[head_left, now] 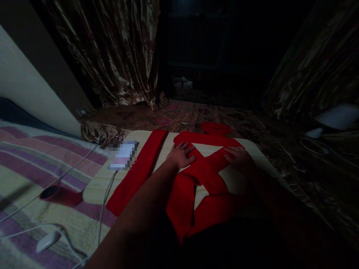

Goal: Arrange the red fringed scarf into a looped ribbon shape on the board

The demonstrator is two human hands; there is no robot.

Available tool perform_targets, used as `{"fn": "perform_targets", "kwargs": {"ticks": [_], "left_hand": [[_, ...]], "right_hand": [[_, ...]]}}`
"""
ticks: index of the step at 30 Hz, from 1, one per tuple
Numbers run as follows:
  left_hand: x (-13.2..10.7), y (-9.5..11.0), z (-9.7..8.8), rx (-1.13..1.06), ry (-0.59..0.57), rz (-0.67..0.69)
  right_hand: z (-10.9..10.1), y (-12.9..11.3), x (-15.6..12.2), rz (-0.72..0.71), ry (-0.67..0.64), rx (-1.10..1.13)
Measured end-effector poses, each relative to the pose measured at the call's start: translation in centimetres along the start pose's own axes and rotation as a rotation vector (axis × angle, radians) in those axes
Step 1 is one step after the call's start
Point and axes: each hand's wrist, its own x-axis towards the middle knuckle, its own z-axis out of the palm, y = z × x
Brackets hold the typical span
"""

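A long red cloth strip [206, 170] lies folded and crossed over itself on a light wooden board [97, 183]. My left hand [181, 154] lies flat on the strip near its upper fold, fingers stretched out. My right hand [238, 157] presses flat on the strip where it angles down to the right, fingers together and extended. A second red strip [140, 170] lies straight along the board to the left of my left arm. A small red piece [215, 128] sits beyond the board's far edge.
A phone [123, 155] lies on the board's left corner with a cable running off it. A red cup [60, 195] lies on the striped blanket [33, 160] at left, with white cables and a small white device [47, 241]. Patterned curtains [117, 56] hang behind.
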Motion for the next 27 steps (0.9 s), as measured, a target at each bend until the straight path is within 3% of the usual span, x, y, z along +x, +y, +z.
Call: {"fn": "perform_targets", "kwargs": {"ticks": [12, 16, 19, 23, 27], "left_hand": [[0.3, -0.4, 0.4, 0.026, 0.015, 0.017], [0.3, -0.5, 0.5, 0.047, 0.018, 0.023], [0.4, -0.7, 0.7, 0.075, 0.031, 0.029], [0.4, -0.7, 0.8, 0.081, 0.038, 0.032], [0.4, -0.8, 0.9, 0.082, 0.041, 0.037]], "right_hand": [[-0.7, -1.1, -0.1, 0.055, -0.032, -0.004], [-2.1, -2.3, 0.2, 0.062, -0.126, -0.083], [-3.9, -4.2, 0.9, 0.046, -0.217, -0.164], [-6.5, -8.2, 1.2, 0.062, -0.233, -0.166], [-9.6, -13.1, -0.5, 0.036, -0.309, 0.106]]}}
